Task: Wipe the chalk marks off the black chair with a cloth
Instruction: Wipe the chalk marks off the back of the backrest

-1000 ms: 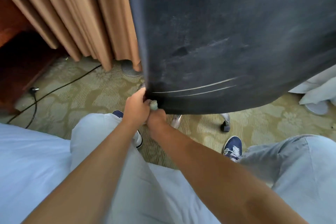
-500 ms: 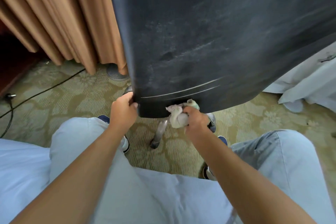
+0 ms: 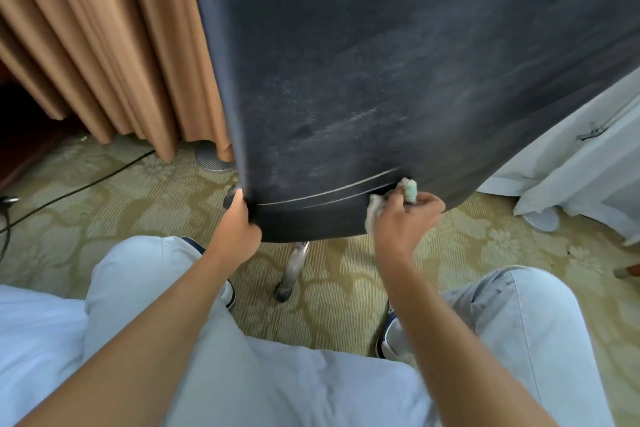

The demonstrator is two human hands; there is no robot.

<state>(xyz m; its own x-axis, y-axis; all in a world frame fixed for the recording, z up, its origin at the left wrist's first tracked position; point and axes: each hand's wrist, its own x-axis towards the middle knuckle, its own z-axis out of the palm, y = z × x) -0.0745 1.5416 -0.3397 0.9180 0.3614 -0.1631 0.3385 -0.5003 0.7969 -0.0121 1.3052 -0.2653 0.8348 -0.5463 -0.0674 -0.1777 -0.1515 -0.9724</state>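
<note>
Gripping the black chair (image 3: 398,80) edge, left hand (image 3: 235,232); right hand (image 3: 405,222) fingers pinch cloth (image 3: 377,208) (bunched) against chalk marks (image 3: 329,192).

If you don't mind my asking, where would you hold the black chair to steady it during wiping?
Probably at the lower left corner of the black chair, coming from the left edge, where the left hand already grips it. The edge there is thin enough to pinch, and it stays clear of the chalk lines that the right hand works with the cloth.
</note>
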